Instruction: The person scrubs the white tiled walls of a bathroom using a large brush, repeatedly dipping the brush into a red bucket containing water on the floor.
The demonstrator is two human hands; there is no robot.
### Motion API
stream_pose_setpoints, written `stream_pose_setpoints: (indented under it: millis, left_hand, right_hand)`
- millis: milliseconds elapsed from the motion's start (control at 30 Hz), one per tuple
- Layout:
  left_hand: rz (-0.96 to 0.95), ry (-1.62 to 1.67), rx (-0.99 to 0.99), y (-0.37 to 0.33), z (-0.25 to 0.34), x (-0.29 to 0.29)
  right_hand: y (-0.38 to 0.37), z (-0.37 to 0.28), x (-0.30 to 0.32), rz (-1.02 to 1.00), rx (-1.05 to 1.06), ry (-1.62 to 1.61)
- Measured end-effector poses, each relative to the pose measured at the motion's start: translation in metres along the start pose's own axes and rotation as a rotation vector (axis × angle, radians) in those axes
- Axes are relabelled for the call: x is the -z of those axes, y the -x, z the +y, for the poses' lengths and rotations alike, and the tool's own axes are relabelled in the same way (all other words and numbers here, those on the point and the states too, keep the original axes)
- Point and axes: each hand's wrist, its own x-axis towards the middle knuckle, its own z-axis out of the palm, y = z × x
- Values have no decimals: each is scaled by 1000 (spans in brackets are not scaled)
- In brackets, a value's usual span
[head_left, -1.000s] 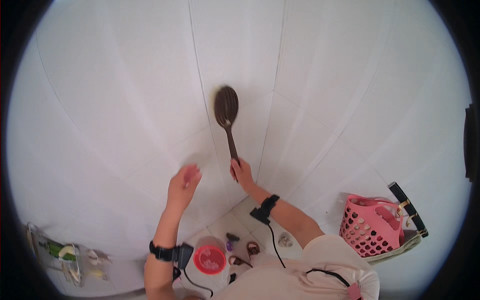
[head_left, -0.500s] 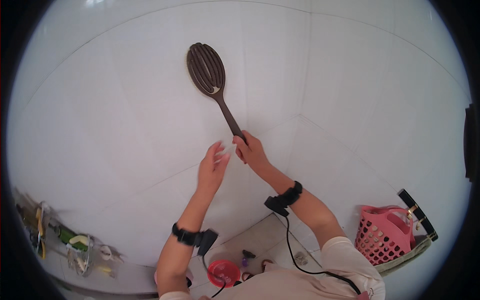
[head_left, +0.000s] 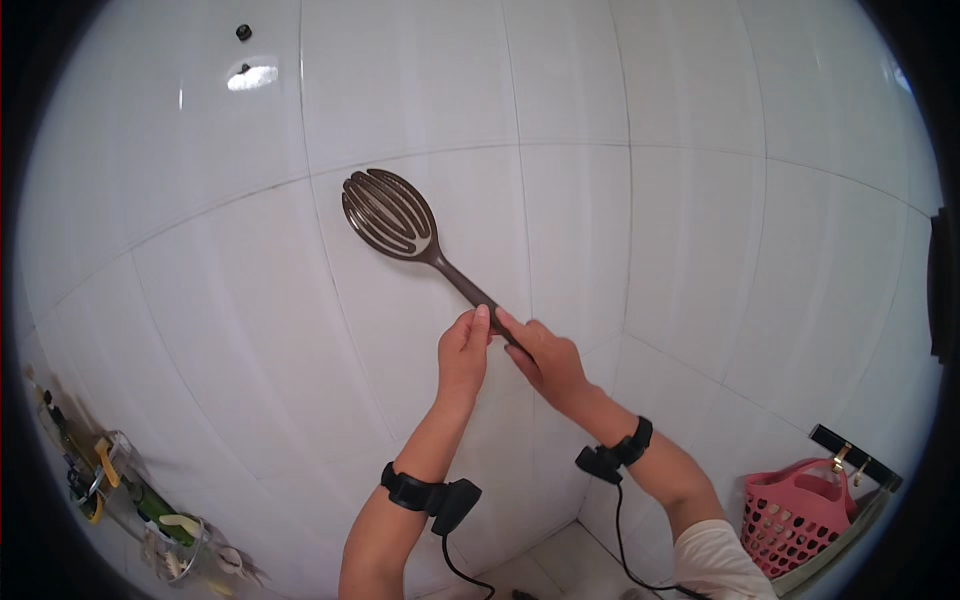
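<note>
A dark brown vented hairbrush (head_left: pixel 392 215) with an oval head of curved, slotted ribs is held up in front of the white wall. Its head points up and to the left. My right hand (head_left: pixel 548 362) is closed round the lower handle. Just above it, my left hand (head_left: pixel 465 350) pinches the handle with the thumb along it, and the two hands nearly touch. Any bristles are too small to make out. Black straps with small cabled devices sit on both my forearms.
White tiled walls (head_left: pixel 450 420) meet in a corner ahead. At lower right, a pink perforated basket (head_left: pixel 800 515) hangs from a hook rail (head_left: pixel 855 457). Along the lower left, wall racks (head_left: pixel 190 550) hold several bottles and brushes. A black knob (head_left: pixel 243 33) is high on the wall.
My left hand, apart from the hairbrush before, now grips its handle. The brush head has tilted further left. The view has shifted upward, and the red basin has left it.
</note>
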Motion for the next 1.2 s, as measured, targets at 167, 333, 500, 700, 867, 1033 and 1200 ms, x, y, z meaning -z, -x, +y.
stream_pose_setpoints:
  millis: [167, 333, 500, 700, 867, 1033, 1200]
  left_hand:
    - [24, -581, -343, 0, 23, 32]
    - [130, -958, -595, 30, 49, 90]
    - [178, -1217, -704, 21, 64, 110]
    - [417, -1499, -758, -21, 102, 120]
    - [559, -1623, -732, -48, 122, 115]
    - [618, -1673, -641, -57, 126, 101]
    - [591, -1683, -703, -43, 133, 92]
  right_hand:
    - [-85, 58, 36, 55, -32, -20]
    - [-208, 152, 90, 687, -36, 82]
    - [-320, 149, 121, 762, 37, 100]
    - [-358, 26, 110, 384, 178, 87]
    - [-398, 86, 173, 501, 235, 235]
    - [-436, 170, 235, 694, -62, 295]
    - [-458, 102, 193, 616, 33, 203]
